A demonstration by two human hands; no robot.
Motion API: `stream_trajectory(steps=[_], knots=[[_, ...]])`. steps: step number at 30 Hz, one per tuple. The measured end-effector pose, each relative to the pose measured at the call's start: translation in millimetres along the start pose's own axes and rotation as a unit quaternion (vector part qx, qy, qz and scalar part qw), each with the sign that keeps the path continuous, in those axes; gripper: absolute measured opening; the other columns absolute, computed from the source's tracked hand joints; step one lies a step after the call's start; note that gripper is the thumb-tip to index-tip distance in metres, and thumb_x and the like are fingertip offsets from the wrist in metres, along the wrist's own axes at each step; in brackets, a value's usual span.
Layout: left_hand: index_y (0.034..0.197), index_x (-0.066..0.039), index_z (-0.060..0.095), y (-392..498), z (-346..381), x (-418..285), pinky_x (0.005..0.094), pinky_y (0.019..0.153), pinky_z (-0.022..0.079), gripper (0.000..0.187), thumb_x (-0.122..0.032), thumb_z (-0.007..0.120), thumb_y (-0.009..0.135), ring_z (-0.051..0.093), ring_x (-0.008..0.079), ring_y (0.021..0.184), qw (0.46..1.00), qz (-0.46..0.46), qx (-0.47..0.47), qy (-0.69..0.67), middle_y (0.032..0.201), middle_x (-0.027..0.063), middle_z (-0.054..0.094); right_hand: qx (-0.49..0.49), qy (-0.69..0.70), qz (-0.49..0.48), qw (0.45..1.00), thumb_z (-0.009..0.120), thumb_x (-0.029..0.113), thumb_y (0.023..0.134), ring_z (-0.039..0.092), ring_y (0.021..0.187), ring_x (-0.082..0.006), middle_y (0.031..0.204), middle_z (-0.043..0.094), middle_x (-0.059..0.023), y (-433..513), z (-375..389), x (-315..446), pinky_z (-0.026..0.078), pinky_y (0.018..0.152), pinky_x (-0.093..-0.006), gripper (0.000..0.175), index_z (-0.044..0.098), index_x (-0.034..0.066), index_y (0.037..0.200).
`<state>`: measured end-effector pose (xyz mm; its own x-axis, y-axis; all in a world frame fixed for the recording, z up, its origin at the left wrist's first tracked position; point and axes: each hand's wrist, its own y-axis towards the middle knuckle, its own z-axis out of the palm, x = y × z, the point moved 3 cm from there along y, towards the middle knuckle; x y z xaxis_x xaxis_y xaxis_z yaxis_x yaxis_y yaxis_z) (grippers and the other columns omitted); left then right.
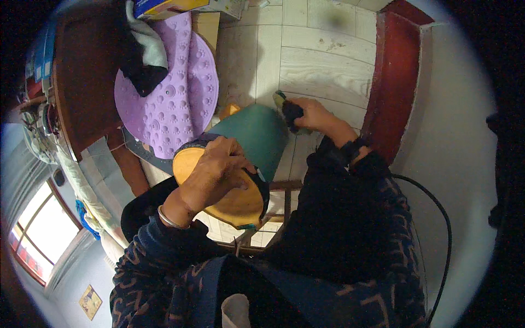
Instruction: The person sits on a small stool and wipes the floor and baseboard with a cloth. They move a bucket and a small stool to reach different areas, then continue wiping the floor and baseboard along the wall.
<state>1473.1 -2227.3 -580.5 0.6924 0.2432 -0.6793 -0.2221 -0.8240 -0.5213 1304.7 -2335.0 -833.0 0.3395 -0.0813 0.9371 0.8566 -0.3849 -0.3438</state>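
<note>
My left hand (219, 168) grips a shoe-like piece with a yellow sole (236, 201) and a black edge, the sole facing up. A dark teal rounded thing (258, 131) lies just beyond it, partly covered by the piece; its kind is unclear. Out to the right, my right hand (315, 117) is closed around a small dark object (290, 112) with a pale green end. Fingers hide much of that object, and I cannot tell what it is. The two hands are well apart, above my lap and the floor.
A purple paw-print rubber mat (168, 102) is at the left, with a black and pale cloth (151, 57) on it. Beside it stands a brown wooden panel (86, 74). A dark red baseboard (393, 82) borders the pale tile floor (320, 78). A black cable (445, 229) hangs at right.
</note>
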Motion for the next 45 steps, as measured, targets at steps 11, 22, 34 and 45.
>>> stream_trajectory(steps=[11,22,34,45], knots=[[0.114,-0.006,0.055,20,-11,30,0.0338,0.080,0.055,0.032,-0.010,0.068,0.085,0.057,0.0249,0.105,0.969,-0.109,0.027,-0.220,0.106,0.0102,0.056,0.177,-0.170,0.072,0.967,0.073,0.014,0.073,0.059,0.108,-0.0396,0.113,0.061,-0.0254,-9,48,-14,0.049,0.092,-0.0451,0.074,0.043,-0.0004,0.139],[0.120,-0.007,0.062,7,-40,7,0.0433,0.107,0.038,0.047,-0.007,0.076,0.075,0.043,0.0367,0.129,0.994,0.023,-0.075,0.075,0.143,0.0156,0.044,-0.086,-0.109,0.022,0.990,0.070,0.025,0.072,0.066,0.095,-0.0368,0.104,0.068,-0.0197,-2,-40,5,0.052,0.084,-0.0439,0.048,0.065,0.0100,0.117],[0.120,-0.006,0.061,-5,-96,1,0.0445,0.104,0.041,0.047,-0.001,0.071,0.075,0.048,0.0387,0.123,0.992,-0.005,-0.115,0.056,0.136,0.0178,0.050,-0.176,-0.387,0.012,0.905,0.070,0.022,0.070,0.061,0.104,-0.0358,0.104,0.065,-0.0156,78,-187,100,0.051,0.088,-0.0446,0.041,0.067,0.0068,0.109],[0.119,-0.004,0.061,-3,-112,4,0.0440,0.099,0.044,0.043,-0.001,0.068,0.077,0.052,0.0372,0.119,0.996,-0.006,-0.087,0.028,0.133,0.0156,0.055,-0.220,-0.486,-0.029,0.845,0.074,0.018,0.071,0.057,0.110,-0.0340,0.114,0.060,-0.0155,205,-151,92,0.049,0.092,-0.0466,0.043,0.063,0.0060,0.111]])
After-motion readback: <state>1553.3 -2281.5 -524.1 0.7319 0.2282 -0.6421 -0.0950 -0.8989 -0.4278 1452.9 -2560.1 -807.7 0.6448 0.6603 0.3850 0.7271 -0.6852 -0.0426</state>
